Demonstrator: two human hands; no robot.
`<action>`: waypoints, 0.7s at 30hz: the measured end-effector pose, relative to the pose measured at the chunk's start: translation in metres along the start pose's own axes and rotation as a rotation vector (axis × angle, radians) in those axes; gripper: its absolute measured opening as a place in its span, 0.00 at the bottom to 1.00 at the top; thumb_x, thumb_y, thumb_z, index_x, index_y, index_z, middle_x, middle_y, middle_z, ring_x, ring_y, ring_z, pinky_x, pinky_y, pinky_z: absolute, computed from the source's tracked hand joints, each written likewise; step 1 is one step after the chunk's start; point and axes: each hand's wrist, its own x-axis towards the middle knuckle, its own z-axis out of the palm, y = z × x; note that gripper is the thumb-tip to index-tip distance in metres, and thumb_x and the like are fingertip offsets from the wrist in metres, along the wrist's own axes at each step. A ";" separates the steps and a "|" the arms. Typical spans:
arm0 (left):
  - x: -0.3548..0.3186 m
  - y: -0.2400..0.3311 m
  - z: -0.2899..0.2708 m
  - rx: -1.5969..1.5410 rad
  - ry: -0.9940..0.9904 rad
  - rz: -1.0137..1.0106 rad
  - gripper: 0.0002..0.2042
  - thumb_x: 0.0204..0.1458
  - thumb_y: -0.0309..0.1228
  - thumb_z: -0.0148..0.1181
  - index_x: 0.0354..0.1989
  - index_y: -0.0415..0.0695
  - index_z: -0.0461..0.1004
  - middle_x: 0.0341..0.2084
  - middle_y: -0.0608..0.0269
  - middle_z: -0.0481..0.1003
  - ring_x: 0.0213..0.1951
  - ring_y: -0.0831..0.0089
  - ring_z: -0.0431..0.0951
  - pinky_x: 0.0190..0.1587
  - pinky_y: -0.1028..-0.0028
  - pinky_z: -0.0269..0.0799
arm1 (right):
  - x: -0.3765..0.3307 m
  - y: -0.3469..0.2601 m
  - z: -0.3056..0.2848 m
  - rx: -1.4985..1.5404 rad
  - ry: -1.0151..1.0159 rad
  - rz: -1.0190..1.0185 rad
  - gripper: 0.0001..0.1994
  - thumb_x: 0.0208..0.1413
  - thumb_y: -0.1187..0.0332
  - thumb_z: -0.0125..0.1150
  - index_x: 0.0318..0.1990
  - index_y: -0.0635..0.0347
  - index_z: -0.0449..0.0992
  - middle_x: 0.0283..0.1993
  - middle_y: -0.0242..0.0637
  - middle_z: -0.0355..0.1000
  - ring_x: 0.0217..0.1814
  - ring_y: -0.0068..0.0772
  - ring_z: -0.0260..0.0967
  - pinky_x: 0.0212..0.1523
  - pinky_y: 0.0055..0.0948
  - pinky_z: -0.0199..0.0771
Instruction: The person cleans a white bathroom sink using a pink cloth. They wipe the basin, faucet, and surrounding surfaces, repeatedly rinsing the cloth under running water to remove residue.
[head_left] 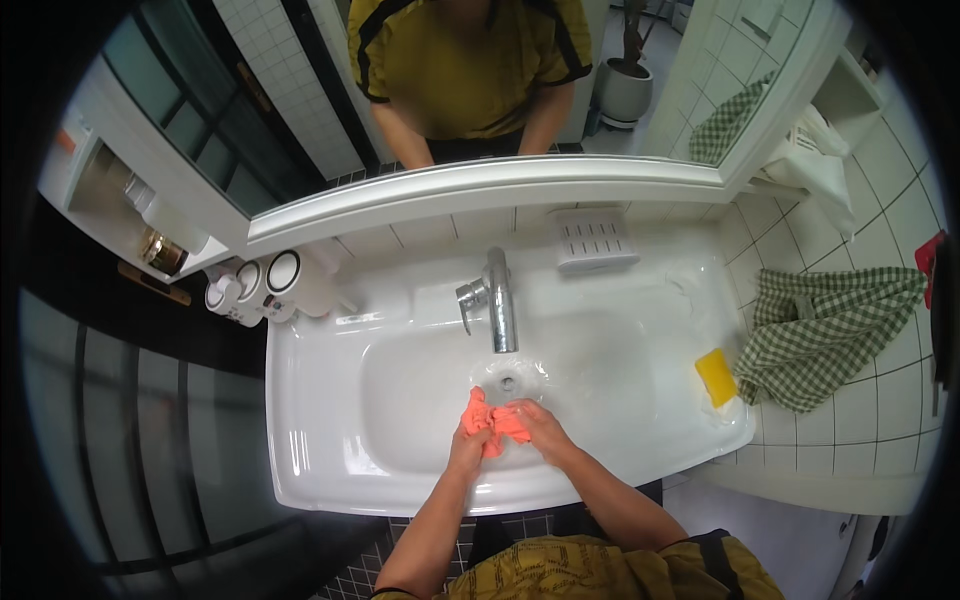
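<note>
A crumpled coral-orange cloth [480,410] is bunched between my two hands over the front of the white sink basin [400,380]. My left hand [468,447] is closed round its left part, and my right hand [543,430] grips the right end. The cloth looks twisted and wet between them. Just beyond it lies the round drain [507,382]. Above the drain stands a chrome faucet [500,300] with its lever on the left side; whether water runs from it is hard to tell.
A yellow sponge [715,378] rests on the sink's right rim. Beside it hangs a green checked towel [830,330]. At the back stand a white slotted soap dish [595,240] and, to the left, several white cups [300,282]. A framed mirror [480,185] spans the wall behind.
</note>
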 end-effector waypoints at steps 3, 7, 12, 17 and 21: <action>-0.014 0.006 0.010 -0.183 0.000 0.023 0.23 0.49 0.20 0.50 0.56 0.42 0.65 0.45 0.60 0.73 0.47 0.68 0.75 0.50 0.67 0.73 | -0.008 -0.001 0.015 -0.178 -0.022 -0.181 0.17 0.65 0.64 0.51 0.58 0.58 0.65 0.56 0.35 0.67 0.58 0.23 0.63 0.57 0.27 0.65; -0.012 0.012 0.000 -0.150 -0.027 0.002 0.22 0.48 0.21 0.51 0.55 0.43 0.66 0.45 0.61 0.73 0.47 0.69 0.75 0.50 0.66 0.72 | 0.001 0.016 0.028 -0.159 0.054 -0.254 0.14 0.63 0.68 0.52 0.54 0.59 0.67 0.55 0.37 0.69 0.56 0.24 0.65 0.52 0.27 0.70; -0.010 0.035 0.001 0.120 -0.009 0.003 0.20 0.49 0.30 0.59 0.52 0.40 0.69 0.44 0.60 0.74 0.47 0.71 0.74 0.49 0.69 0.70 | 0.001 -0.004 0.002 0.278 0.086 -0.135 0.11 0.60 0.71 0.57 0.49 0.59 0.69 0.45 0.35 0.73 0.45 0.27 0.73 0.40 0.29 0.78; 0.016 0.113 0.021 0.353 0.194 0.126 0.26 0.48 0.42 0.65 0.52 0.38 0.69 0.45 0.59 0.74 0.44 0.68 0.76 0.46 0.68 0.70 | -0.010 -0.041 -0.022 0.254 0.112 -0.268 0.07 0.63 0.72 0.51 0.47 0.57 0.70 0.44 0.34 0.72 0.44 0.26 0.72 0.41 0.30 0.77; 0.050 0.153 0.044 0.802 0.185 0.227 0.28 0.47 0.51 0.63 0.45 0.36 0.75 0.38 0.55 0.78 0.40 0.66 0.78 0.45 0.68 0.70 | -0.029 -0.079 -0.026 0.345 0.092 -0.393 0.07 0.64 0.71 0.49 0.47 0.58 0.69 0.44 0.35 0.71 0.46 0.29 0.71 0.47 0.30 0.74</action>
